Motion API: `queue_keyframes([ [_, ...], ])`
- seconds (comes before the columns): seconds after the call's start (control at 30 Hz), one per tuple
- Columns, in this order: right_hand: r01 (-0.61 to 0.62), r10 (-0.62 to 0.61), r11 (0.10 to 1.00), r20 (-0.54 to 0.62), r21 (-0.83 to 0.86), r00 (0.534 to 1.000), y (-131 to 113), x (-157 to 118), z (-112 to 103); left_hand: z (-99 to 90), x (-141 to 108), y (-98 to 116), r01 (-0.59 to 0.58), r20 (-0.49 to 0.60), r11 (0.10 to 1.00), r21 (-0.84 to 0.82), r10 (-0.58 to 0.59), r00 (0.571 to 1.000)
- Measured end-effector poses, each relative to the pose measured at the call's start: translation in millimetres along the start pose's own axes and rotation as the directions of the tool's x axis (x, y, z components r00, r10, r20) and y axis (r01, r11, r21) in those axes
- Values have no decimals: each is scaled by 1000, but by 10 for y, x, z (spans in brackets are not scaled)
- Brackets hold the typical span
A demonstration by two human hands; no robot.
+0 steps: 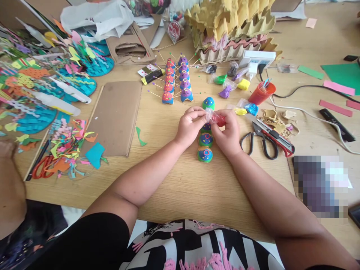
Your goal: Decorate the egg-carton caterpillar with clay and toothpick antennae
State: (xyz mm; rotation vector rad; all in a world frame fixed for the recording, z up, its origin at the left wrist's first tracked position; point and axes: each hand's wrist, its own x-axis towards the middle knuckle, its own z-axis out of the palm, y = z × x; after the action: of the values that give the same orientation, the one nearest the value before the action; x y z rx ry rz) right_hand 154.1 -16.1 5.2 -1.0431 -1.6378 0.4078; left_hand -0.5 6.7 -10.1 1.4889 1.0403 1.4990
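Between my two hands is a small clear plastic bag of red clay [218,120], held over a column of painted figures. My left hand [189,126] is closed, its fingertips pinching the clear end of the bag. The fingers of my right hand [229,131] are closed around the red part. Beneath and beside them stand several blue-and-green figures [206,140] with small faces; my hands partly hide the middle ones. Farther back are two rows of finished-looking figures, red-and-blue ones [168,87] and purple-and-blue ones [185,84], with pins sticking out.
Black-handled scissors [264,140] and a box cutter [274,135] lie at right, near an orange cup [261,92] and a power strip [257,58]. Egg cartons [230,30] are stacked behind. Cardboard [115,116], paper scraps [70,146] and another person's arm [11,187] are leftward.
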Motion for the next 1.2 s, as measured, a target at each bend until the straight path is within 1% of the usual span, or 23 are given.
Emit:
queue_keyframes([
  [0.1, -34, 34, 999, -41, -3, 999, 26, -1, 2, 18, 4, -14, 28, -48, 1000, -15, -28, 998],
  [0.17, -76, 77, 997, -99, 11, 992, 76, 2, 1, 13, 31, -48, 55, -124, 997, -49, -60, 990],
  [0.23, -132, 139, 990, -180, 50, 974, 142, 10, 1, -3, 67, -89, 97, -225, 988, -120, -122, 967],
  [0.27, -146, 159, 986, -207, 76, 965, 174, 15, 1, -11, 81, -105, 96, -240, 987, -126, -124, 963],
  [0.33, -157, 179, 981, -229, 111, 957, 220, 25, 8, -21, 87, -112, 82, -226, 992, -100, -103, 969],
  [0.4, -149, 174, 980, -214, 129, 961, 232, 27, 22, -17, 56, -79, 41, -204, 998, -49, -51, 978],
  [0.43, -141, 166, 981, -198, 134, 966, 227, 25, 30, -11, 30, -52, 7, -166, 1000, -5, -8, 986],
  [0.47, -132, 156, 982, -179, 138, 971, 216, 22, 38, -5, 3, -22, -38, -98, 998, 57, 44, 994],
  [0.5, -124, 145, 982, -156, 141, 977, 202, 17, 43, 1, -23, 6, -81, -56, 990, 112, 88, 995],
  [0.53, -116, 135, 983, -129, 144, 982, 186, 12, 46, 6, -43, 30, -115, -26, 982, 150, 121, 992],
  [0.6, -103, 116, 984, -78, 145, 990, 155, 4, 42, 8, -64, 58, -147, 5, 972, 184, 148, 989],
  [0.67, -97, 105, 986, -51, 132, 993, 130, -1, 30, 3, -62, 64, -143, 8, 971, 192, 144, 990],
  [0.73, -97, 103, 989, -47, 108, 994, 116, -2, 21, -6, -54, 64, -144, -18, 967, 211, 151, 988],
  [0.83, -88, 91, 993, -48, 75, 995, 116, -7, 21, -13, -56, 80, -194, -53, 946, 261, 214, 975],
  [0.93, -64, 66, 997, -48, 49, 997, 122, -16, 33, -10, -71, 106, -243, -16, 932, 269, 256, 966],
  [1.0, -60, 62, 997, -49, 37, 997, 117, -18, 37, -6, -78, 112, -245, 9, 933, 263, 252, 968],
  [1.2, -53, 54, 999, -59, 14, 997, 85, -6, 23, 9, -75, 69, -237, 36, 946, 221, 235, 971],
])
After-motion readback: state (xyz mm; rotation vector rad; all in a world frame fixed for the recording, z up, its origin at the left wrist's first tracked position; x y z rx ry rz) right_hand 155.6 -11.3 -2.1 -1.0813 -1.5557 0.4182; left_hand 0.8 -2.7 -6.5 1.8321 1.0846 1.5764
